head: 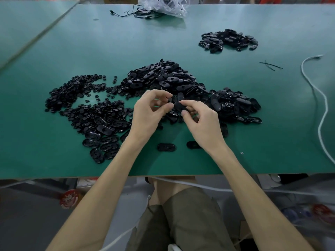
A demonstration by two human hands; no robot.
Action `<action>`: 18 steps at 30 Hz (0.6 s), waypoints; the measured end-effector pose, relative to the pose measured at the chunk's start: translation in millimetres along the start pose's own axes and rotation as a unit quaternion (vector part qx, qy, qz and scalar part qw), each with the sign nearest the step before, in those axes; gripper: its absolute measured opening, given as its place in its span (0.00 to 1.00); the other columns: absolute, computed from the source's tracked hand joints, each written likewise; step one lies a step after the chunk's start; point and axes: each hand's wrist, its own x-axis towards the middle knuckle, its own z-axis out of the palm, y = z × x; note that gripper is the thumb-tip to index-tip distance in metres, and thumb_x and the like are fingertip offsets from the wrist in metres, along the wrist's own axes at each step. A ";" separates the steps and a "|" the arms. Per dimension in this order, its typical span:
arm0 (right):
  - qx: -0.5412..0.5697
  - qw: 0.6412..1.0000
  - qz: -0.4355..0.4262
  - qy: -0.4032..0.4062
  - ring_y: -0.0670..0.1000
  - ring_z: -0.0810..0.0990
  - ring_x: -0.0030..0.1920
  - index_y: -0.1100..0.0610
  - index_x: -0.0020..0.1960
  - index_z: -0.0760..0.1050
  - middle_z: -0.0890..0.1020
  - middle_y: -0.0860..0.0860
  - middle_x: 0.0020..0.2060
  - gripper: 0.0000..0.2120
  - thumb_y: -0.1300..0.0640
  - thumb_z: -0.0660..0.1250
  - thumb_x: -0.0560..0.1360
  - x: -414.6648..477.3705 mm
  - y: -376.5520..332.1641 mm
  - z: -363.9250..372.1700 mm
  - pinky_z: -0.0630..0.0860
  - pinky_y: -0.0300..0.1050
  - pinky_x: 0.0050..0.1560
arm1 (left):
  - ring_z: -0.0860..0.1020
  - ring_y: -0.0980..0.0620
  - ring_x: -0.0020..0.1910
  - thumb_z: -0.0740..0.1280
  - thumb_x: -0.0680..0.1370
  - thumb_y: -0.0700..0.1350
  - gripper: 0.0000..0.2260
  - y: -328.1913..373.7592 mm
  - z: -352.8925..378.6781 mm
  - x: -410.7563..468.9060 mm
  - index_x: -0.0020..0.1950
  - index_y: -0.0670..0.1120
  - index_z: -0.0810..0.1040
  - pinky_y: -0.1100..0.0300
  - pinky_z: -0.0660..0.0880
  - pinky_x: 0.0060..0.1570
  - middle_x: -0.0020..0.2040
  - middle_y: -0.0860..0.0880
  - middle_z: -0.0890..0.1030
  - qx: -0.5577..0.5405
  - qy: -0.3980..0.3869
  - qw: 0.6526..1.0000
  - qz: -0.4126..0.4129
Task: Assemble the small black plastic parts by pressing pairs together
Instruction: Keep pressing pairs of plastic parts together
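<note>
My right hand [201, 122] pinches a black oval plastic shell [180, 107] between thumb and fingers, just above the green table [54, 151]. My left hand [150, 113] is raised beside it, its thumb tip touching the shell's left end and its fingers curled over a small dark part that is mostly hidden. Behind the hands lies a big heap of oval shells [163, 78]. A spread of small round black parts [76, 98] covers the table to the left. Two single oval shells [166, 147] lie near the front edge, below my wrists.
A separate pile of black parts [228, 40] sits at the far right. A white cable [320, 98] snakes along the right side. Thin black wires [271, 65] lie near it. A clear plastic bag [166, 5] and black cords rest at the far edge.
</note>
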 end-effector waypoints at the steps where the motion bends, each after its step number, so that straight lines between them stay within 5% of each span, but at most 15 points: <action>1: 0.001 1.000 0.000 0.000 0.46 0.81 0.49 0.55 0.65 0.82 0.84 0.50 0.52 0.13 0.62 0.70 0.81 0.2 0.5 0.3 0.79 0.44 0.57 | 0.82 0.45 0.48 0.77 0.77 0.39 0.09 -0.7 -1.3 0.1 0.56 0.45 0.84 0.46 0.81 0.54 0.51 0.46 0.83 -0.008 0.003 1.000 -0.003; 18: 0.007 1.000 0.008 -0.003 0.42 0.80 0.46 0.56 0.63 0.82 0.84 0.50 0.50 0.12 0.63 0.71 0.80 0.3 2.0 1.1 0.77 0.34 0.51 | 0.86 0.52 0.51 0.76 0.76 0.35 0.11 -7.7 -0.5 -1.1 0.56 0.44 0.85 0.59 0.81 0.56 0.52 0.51 0.87 -0.053 -0.011 0.998 0.014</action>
